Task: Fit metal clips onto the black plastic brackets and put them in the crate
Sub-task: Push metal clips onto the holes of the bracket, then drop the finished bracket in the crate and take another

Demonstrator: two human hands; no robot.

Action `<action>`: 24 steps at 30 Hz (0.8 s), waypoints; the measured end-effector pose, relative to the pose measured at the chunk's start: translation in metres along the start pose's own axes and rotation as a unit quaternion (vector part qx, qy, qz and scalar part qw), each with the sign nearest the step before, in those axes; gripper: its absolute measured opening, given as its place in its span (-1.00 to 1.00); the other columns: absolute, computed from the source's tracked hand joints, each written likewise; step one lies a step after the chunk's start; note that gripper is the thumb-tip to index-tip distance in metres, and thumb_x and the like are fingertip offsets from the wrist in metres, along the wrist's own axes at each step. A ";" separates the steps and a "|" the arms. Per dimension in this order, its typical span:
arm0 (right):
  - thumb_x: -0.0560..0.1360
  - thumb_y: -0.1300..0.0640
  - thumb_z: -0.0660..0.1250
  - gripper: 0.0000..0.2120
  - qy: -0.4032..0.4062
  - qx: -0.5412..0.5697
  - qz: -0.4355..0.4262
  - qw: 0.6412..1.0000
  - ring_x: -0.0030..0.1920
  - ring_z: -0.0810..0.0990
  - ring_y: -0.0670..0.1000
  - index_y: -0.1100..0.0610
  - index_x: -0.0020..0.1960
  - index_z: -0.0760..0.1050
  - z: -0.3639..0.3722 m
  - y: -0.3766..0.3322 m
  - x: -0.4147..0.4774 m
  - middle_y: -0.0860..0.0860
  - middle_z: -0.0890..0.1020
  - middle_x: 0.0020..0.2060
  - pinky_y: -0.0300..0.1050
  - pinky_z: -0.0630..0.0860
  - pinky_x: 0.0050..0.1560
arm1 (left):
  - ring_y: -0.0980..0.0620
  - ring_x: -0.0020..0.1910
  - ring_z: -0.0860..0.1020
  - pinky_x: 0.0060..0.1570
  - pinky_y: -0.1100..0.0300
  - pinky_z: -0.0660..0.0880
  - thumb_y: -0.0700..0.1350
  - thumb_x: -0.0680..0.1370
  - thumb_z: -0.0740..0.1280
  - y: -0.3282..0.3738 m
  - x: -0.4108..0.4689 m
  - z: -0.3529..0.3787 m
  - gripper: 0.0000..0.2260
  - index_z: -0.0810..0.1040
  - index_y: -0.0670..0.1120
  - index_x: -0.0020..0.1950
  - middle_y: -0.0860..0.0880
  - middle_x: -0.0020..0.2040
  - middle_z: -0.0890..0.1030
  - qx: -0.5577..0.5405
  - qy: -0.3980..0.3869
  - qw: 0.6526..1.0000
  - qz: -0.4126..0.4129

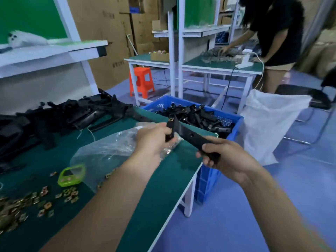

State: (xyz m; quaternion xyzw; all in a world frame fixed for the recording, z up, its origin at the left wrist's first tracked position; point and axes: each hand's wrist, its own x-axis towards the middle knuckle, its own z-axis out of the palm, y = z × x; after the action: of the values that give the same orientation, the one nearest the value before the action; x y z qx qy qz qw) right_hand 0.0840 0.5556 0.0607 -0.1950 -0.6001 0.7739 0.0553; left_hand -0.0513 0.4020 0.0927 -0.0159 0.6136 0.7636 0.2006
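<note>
bracket: black plastic bracket (189,135), held in the air at mid-frame over the right edge of the green table (163,179), just in front of the blue crate (236,118)
left hand: left hand (154,142) has its fingers curled round the short upright end
right hand: right hand (225,157) is wrapped round the lower long end, thumb on top
clip: there's a brassy bit at the top tip, looks like a metal clip (170,119), but I can't tell if it's fully seated
risk 1: if it's only half on, I'd guess it pops off when the bracket lands among the parts in the crate
risk 2: the left forearm is right over the clear plastic bag (109,148) near the table edge, so a careless swing could drag it and its clips onto the floor
risk 3: the loose clips (27,200) at lower left are easy to scatter
writing: faint print on the cardboard boxes (109,24) at the top, too blurry to read. No brands visible
</note>
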 end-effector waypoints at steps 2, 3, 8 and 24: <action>0.58 0.35 0.26 -0.81 0.073 0.061 0.049 0.994 -0.46 0.53 0.01 0.35 0.18 0.51 0.000 0.003 0.026 0.25 0.65 -0.27 -0.24 0.43 -0.50 | -0.08 -0.19 0.66 -0.35 0.23 0.63 -0.39 0.58 0.34 -0.005 0.018 0.023 -0.92 0.59 -0.25 -0.06 -0.23 -0.04 0.65 -0.027 -0.012 0.999 -0.028; 0.59 0.36 0.25 -0.82 0.104 0.100 0.056 0.988 -0.47 0.55 0.01 0.40 0.15 0.49 0.003 -0.004 0.047 0.26 0.64 -0.28 -0.25 0.44 -0.52 | -0.07 -0.17 0.65 -0.28 0.20 0.64 -0.36 0.61 0.32 -0.005 0.026 0.035 -0.95 0.56 -0.26 -0.02 -0.21 -0.05 0.63 -0.035 -0.027 0.999 -0.031; 0.65 0.00 0.31 -0.63 0.088 0.194 0.041 0.976 0.23 0.58 0.21 0.21 0.35 0.41 0.029 -0.053 0.150 0.25 0.51 0.25 0.05 0.65 0.02 | -0.01 -0.10 0.60 -0.16 0.22 0.55 -0.38 0.57 0.32 0.017 0.058 0.065 -0.79 0.56 -0.12 0.11 -0.07 -0.06 0.61 0.032 -0.044 0.998 0.007; 0.47 0.14 0.40 -0.86 -0.132 -0.394 -0.211 0.885 0.01 0.66 -0.06 -0.04 -0.11 0.73 0.264 -0.045 0.137 -0.16 0.73 -0.09 -0.19 0.59 0.01 | 0.07 -0.17 0.72 -0.01 0.07 0.67 -0.20 0.64 0.35 0.080 0.030 -0.281 -0.78 0.70 0.07 -0.08 0.07 -0.12 0.74 0.319 0.280 0.855 0.297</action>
State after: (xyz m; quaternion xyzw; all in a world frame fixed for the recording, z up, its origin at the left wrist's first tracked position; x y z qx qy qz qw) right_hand -0.1456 0.3723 0.1246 0.0344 -0.8842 0.4624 0.0559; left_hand -0.1676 0.1322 0.0893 0.0189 0.8293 0.5123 -0.2223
